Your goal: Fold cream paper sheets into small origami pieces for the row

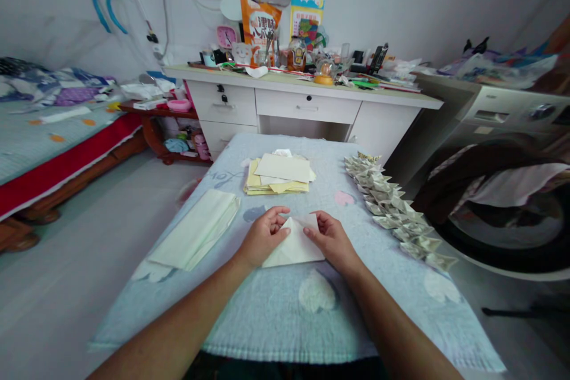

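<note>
A partly folded sheet of pale paper (291, 249) is held between my two hands, over the middle of the cloth-covered table. My left hand (266, 236) pinches its left side, thumb on top and fingers curled behind. On the other side my right hand (332, 238) grips the upper right part, its thumb pressing on the face of the sheet. One corner of the paper stands up as a point near my left thumb. The fingertips behind the sheet are partly hidden.
Folded pale sheets (196, 228) lie to the left. A stack of cream and yellow paper (282, 173) sits beyond my hands. Several folded paper boats (396, 208) form rows along the right edge of the blue cloth (276, 314). Behind stand a cluttered white desk (307, 108) and a washing machine (499, 113).
</note>
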Motion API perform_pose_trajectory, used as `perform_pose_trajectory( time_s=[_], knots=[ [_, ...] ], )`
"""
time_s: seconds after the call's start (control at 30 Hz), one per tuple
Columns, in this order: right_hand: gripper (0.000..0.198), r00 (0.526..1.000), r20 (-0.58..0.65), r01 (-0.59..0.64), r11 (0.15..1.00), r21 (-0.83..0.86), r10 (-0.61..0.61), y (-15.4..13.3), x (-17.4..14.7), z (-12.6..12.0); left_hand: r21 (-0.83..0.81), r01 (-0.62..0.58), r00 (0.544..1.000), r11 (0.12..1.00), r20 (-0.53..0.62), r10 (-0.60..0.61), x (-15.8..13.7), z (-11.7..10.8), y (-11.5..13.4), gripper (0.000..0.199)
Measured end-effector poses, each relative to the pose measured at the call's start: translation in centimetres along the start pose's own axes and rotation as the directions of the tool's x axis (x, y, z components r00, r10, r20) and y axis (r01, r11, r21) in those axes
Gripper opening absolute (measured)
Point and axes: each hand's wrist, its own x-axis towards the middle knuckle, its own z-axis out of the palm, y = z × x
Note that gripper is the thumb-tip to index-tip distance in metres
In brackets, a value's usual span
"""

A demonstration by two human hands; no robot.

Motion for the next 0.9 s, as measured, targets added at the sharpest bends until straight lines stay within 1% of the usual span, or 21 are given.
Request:
perform_pose_trajectory(
  time_s=[0.07, 0.1, 0.13, 0.2, 0.27, 0.33, 0.4, 0.47, 0.6, 0.7, 0.9],
  knots=[
    [0.016, 0.998, -0.043, 0.039, 0.978, -0.204, -0.048, 0.5, 0.1, 0.0, 0.199, -0.026, 0.999, 0.980, -0.041, 0.035, -0.1, 0.1, -0.1, 0.040],
    [0.012, 0.994, -0.061, 0.065, 0.945, -0.321, -0.090, 0.7, 0.1, 0.0, 0.298, -0.040, 0.997, 0.954, -0.055, 0.059, -0.1, 0.1, -0.1, 0.037],
    [0.011, 0.988, -0.068, 0.096, 0.895, -0.435, -0.139, 0.8, 0.1, 0.0, 0.390, -0.057, 0.995, 0.919, -0.058, 0.087, -0.2, 0.2, -0.1, 0.034],
    [0.016, 0.970, -0.042, 0.164, 0.771, -0.615, -0.239, 0.8, 0.0, 0.0, 0.527, -0.094, 0.990, 0.845, -0.040, 0.135, -0.3, 0.2, -0.2, 0.032],
    [0.020, 0.954, 0.018, 0.220, 0.659, -0.719, -0.299, 0.6, -0.1, 0.1, 0.599, -0.128, 0.985, 0.791, -0.014, 0.170, -0.3, 0.3, -0.5, 0.038],
    [0.022, 0.947, 0.079, 0.255, 0.582, -0.772, -0.311, 0.5, -0.2, 0.2, 0.625, -0.158, 0.981, 0.765, 0.009, 0.195, -0.2, 0.2, -0.9, 0.046],
    [0.022, 0.943, 0.125, 0.279, 0.528, -0.802, -0.308, 0.4, -0.4, 0.2, 0.650, -0.186, 0.974, 0.737, 0.024, 0.225, -0.1, 0.1, -1.4, 0.048],
    [0.024, 0.937, 0.163, 0.302, 0.485, -0.821, -0.308, 0.5, -0.5, 0.2, 0.690, -0.212, 0.965, 0.693, 0.036, 0.259, 0.0, -0.1, -1.6, 0.047],
    [0.028, 0.930, 0.222, 0.331, 0.406, -0.852, -0.294, 0.7, -0.5, 0.1, 0.788, -0.238, 0.950, 0.568, 0.069, 0.303, 0.0, -0.5, -1.6, 0.041],
    [0.028, 0.929, 0.248, 0.339, 0.362, -0.868, -0.275, 0.7, -0.5, 0.0, 0.820, -0.239, 0.954, 0.519, 0.098, 0.285, -0.1, -0.6, -1.4, 0.036],
    [0.029, 0.925, 0.289, 0.360, 0.322, -0.876, -0.246, 0.4, -0.6, 0.0, 0.835, -0.242, 0.961, 0.494, 0.135, 0.243, -0.2, -0.6, -1.0, 0.030]
  ],
)
